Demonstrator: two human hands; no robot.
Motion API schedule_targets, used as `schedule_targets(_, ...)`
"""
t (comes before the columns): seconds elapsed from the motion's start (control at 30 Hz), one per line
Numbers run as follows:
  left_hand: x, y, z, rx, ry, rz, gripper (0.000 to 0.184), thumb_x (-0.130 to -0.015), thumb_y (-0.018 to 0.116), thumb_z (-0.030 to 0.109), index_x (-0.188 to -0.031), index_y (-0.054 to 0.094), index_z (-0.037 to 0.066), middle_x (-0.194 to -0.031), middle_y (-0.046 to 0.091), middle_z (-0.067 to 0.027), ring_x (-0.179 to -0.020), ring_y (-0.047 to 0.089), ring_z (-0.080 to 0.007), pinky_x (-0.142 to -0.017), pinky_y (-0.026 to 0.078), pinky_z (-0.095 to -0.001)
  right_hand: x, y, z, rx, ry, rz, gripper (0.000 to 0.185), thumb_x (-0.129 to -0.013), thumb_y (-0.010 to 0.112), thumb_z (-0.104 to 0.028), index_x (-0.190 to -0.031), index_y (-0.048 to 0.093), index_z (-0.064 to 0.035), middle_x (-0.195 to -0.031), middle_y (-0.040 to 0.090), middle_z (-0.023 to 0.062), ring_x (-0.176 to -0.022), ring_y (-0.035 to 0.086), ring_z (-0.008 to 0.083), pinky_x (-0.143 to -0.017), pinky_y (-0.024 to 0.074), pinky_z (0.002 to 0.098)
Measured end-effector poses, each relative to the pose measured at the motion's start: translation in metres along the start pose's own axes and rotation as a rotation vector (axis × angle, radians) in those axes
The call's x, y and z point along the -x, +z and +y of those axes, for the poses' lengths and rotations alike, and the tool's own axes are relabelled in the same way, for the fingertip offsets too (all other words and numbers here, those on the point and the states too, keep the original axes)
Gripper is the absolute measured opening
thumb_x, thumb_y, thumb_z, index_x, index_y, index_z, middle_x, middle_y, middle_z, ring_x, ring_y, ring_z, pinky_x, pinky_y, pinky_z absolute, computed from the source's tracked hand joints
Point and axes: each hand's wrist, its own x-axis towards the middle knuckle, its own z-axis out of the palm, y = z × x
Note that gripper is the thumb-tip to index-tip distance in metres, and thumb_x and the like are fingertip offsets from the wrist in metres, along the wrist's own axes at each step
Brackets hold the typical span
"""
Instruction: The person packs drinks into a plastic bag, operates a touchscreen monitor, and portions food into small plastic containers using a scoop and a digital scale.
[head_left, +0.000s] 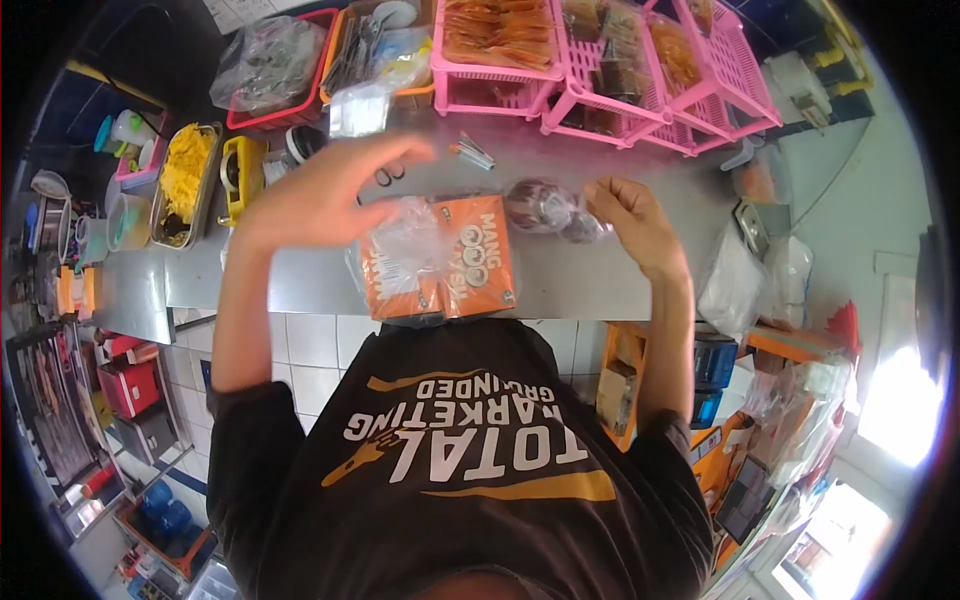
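Note:
An orange printed box (483, 262) lies at the counter's front edge, wrapped in a clear plastic bag (408, 245) bunched up over its middle. Slightly smeared by motion, my left hand (325, 190) hovers over the box's left side with thumb and fingers apart and nothing between them. Just right of the box rests a small clear bag with dark contents (540, 203). My right hand (635, 222) pinches the gathered plastic end of this small bag. Beyond my left hand, the black scissors (392, 174) are partly covered by its fingers.
Pink stacked baskets (500, 78) with packets line the back. A red tray (325, 60) and an orange bin (420, 97) stand beside them. At left are a metal tray of yellow shreds (187, 175) and a yellow tape dispenser (240, 175). Small sachets (473, 152) lie mid-counter.

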Motion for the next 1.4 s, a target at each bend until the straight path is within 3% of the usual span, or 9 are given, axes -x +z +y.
schedule_targets(0.2, 0.059, 0.07, -0.073, -0.068, -0.341, -0.081, 0.087, -0.072, 0.084, 0.025, -0.146, 0.044, 0.004, -0.128, 0.056, -0.0221, -0.12, 0.056, -0.0371, -0.103, 0.045, -0.0451, 0.006, 0.013, -0.024, 0.411, 0.305, -0.294, 0.026, -0.1, 0.065, -0.025, -0.08, 0.061, -0.0086, -0.068, 0.044, -0.0084, -0.065, 0.039, 0.0032, -0.063, 0.0324, 0.0239)
schedule_targets(0.27, 0.059, 0.084, -0.082, 0.008, -0.419, -0.098, 0.09, -0.071, 0.084, 0.03, -0.146, 0.044, 0.002, -0.127, 0.056, -0.0247, -0.121, 0.055, -0.0407, -0.104, 0.044, -0.0464, 0.008, 0.017, -0.006, -0.027, 0.272, -0.159, 0.027, -0.099, 0.066, -0.028, -0.082, 0.062, -0.008, -0.067, 0.045, -0.0072, -0.065, 0.04, 0.0043, -0.062, 0.0334, 0.0247)
schedule_targets(0.33, 0.064, 0.096, -0.088, -0.482, -0.369, 0.314, 0.07, -0.072, 0.084, 0.029, -0.131, 0.058, 0.001, -0.125, 0.056, -0.0229, -0.118, 0.056, -0.0376, -0.102, 0.045, -0.0466, 0.013, 0.03, 0.007, -0.208, 0.323, -0.062, 0.024, -0.098, 0.068, -0.026, -0.083, 0.063, -0.0074, -0.069, 0.051, -0.006, -0.066, 0.043, 0.0039, -0.063, 0.0343, 0.0235)
schedule_targets(0.47, 0.074, 0.089, -0.123, -0.385, -0.336, 0.17, 0.042, -0.078, 0.081, 0.017, -0.113, 0.063, 0.003, -0.113, 0.063, -0.0166, -0.104, 0.063, -0.0291, -0.093, 0.05, -0.0432, 0.029, 0.081, -0.005, -0.093, 0.197, 0.086, 0.022, -0.091, 0.075, -0.025, -0.089, 0.065, -0.0056, -0.081, 0.069, 0.0009, -0.067, 0.048, 0.0047, -0.065, 0.0389, 0.0233)
schedule_targets(0.53, 0.072, 0.075, -0.108, 0.368, -0.434, 0.2, 0.021, -0.085, 0.073, 0.006, -0.1, 0.059, 0.002, -0.1, 0.067, -0.0114, -0.097, 0.066, -0.0203, -0.08, 0.054, -0.0352, 0.036, 0.109, 0.002, 0.038, 0.067, 0.109, 0.025, -0.086, 0.079, -0.024, -0.091, 0.065, -0.0047, -0.085, 0.072, 0.0037, -0.068, 0.05, 0.0063, -0.066, 0.0415, 0.0246)
schedule_targets(0.73, 0.039, 0.102, -0.039, 1.185, -0.38, 0.29, 0.003, -0.096, 0.059, 0.0, -0.096, 0.057, 0.0, -0.092, 0.067, -0.0068, -0.081, 0.069, -0.0138, -0.071, 0.055, -0.0274, 0.043, 0.165, -0.011, 0.475, -0.088, 0.156, 0.04, -0.074, 0.089, -0.021, -0.098, 0.063, -0.001, -0.086, 0.073, 0.0088, -0.072, 0.059, 0.0128, -0.066, 0.0494, 0.0298)
schedule_targets(1.07, 0.012, 0.113, 0.0, 1.234, -0.148, 0.265, 0.019, -0.1, 0.061, 0.012, -0.115, 0.061, 0.001, -0.088, 0.065, -0.0043, -0.082, 0.068, -0.0083, -0.065, 0.055, -0.0231, 0.052, 0.135, -0.013, -0.307, 0.143, 0.194, 0.023, -0.088, 0.069, -0.004, -0.107, 0.058, 0.0039, -0.095, 0.071, 0.009, -0.085, 0.066, 0.0135, -0.08, 0.0542, 0.0303)
schedule_targets(1.17, 0.007, 0.094, 0.024, 0.997, -0.112, 0.132, 0.029, -0.101, 0.056, 0.01, -0.125, 0.058, -0.007, -0.109, 0.065, -0.0115, -0.094, 0.068, -0.0161, -0.082, 0.056, -0.0299, 0.061, 0.132, -0.011, -0.366, 0.067, 0.192, 0.027, -0.086, 0.067, 0.001, -0.111, 0.057, 0.0029, -0.097, 0.068, 0.0069, -0.091, 0.064, 0.0124, -0.084, 0.0523, 0.0295)
schedule_targets(1.4, 0.016, 0.09, 0.038, 0.512, 0.121, 0.361, 0.037, -0.097, 0.055, 0.004, -0.132, 0.055, -0.007, -0.113, 0.064, -0.0213, -0.104, 0.062, -0.0355, -0.094, 0.049, -0.0434, 0.061, 0.14, -0.02, 0.136, -0.055, 0.103, 0.032, -0.082, 0.068, 0.005, -0.112, 0.058, 0.0009, -0.097, 0.066, 0.0037, -0.092, 0.061, 0.0092, -0.083, 0.0484, 0.025)
